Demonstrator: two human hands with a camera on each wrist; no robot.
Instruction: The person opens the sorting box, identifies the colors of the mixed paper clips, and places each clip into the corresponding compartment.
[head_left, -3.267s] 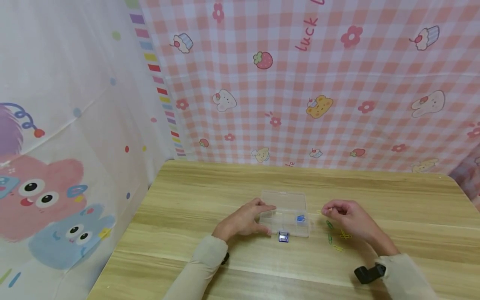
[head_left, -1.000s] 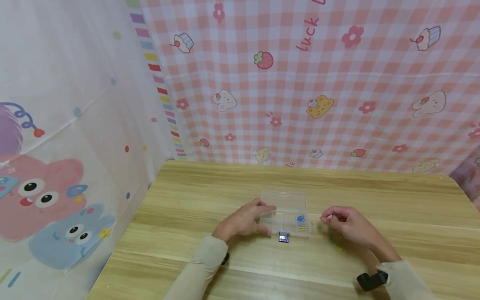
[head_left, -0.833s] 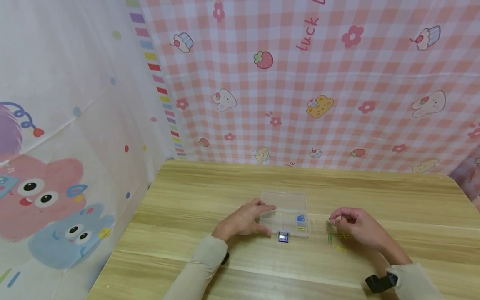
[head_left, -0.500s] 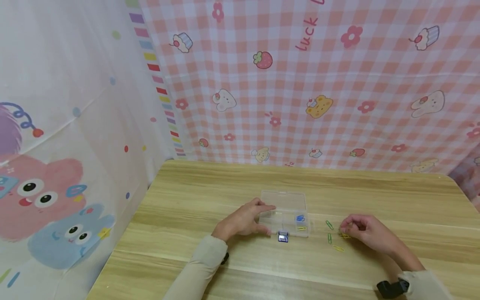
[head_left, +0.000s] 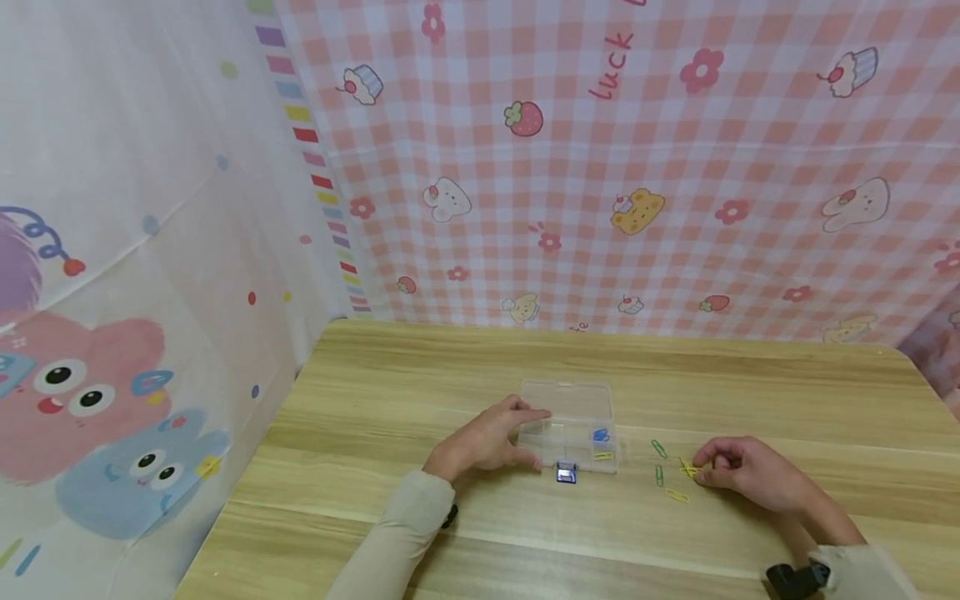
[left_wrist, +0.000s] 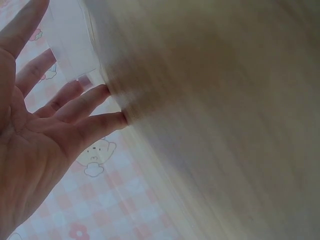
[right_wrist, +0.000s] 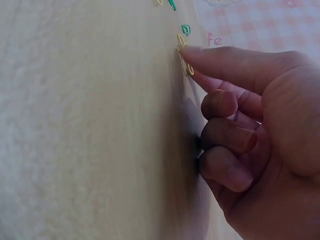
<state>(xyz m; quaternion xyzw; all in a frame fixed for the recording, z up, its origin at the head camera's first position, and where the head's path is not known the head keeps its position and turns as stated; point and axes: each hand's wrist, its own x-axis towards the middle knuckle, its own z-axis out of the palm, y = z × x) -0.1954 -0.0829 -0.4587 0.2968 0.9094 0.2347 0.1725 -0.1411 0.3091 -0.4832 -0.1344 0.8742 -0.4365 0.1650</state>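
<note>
Care is called for at the crossed yellow clips [head_left: 689,468], which lie on the bench [head_left: 420,375] to the right of the clear box [head_left: 577,442]. Picking up one clip seems to be the step in hand; it would best be caught by a free end and drawn off level, so that its partner is not dragged along. The green clips [head_left: 659,448] and the loose yellow clip [head_left: 677,496] nearby should be left undisturbed. In the right hand [head_left: 763,477], held low over the bench, thumb and forefinger are set at the crossed clips and the other fingers are curled in; whether a clip is pinched in that grip cannot be told. The left hand [head_left: 487,437] is laid along the box's left side, its fingers extended and spread rather than curled, and by it the box is probably being steadied.
</note>
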